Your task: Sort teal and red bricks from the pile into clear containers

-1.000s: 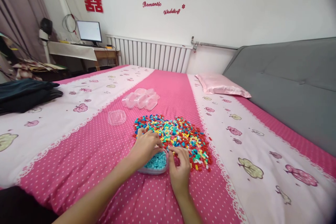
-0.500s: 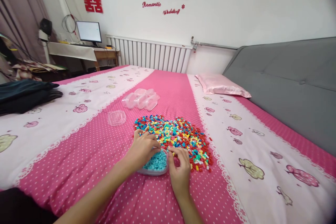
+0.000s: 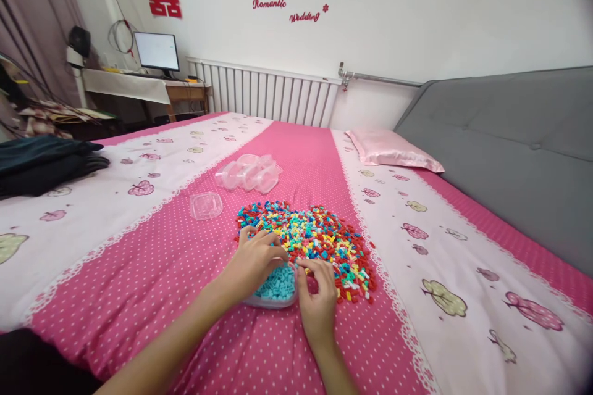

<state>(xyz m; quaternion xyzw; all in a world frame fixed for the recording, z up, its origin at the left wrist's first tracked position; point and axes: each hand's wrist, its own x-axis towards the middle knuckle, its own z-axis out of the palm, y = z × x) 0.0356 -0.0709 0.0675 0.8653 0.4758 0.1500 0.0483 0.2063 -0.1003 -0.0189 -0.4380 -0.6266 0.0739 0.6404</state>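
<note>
A clear plastic container filled with small turquoise toy bricks sits on the bed in front of me. Beyond it spreads a pile of small multicoloured toy bricks. My left hand arches over the container's upper left part, at the near edge of the pile. Its fingers are curled down with thumb and forefinger close together; whatever is between them is hidden. My right hand is beside the container's right side, thumb and forefinger pinched at its upper right corner.
An open clear plastic lid or small box lies left of the pile. Several clear containers stand farther back. Dark folded clothes lie at the far left, a pink pillow at the right against the grey headboard.
My left hand has shifted slightly to the right, its thumb and forefinger nearer the container's far rim. The right hand stays at the corner. The camera view has tilted a little.
</note>
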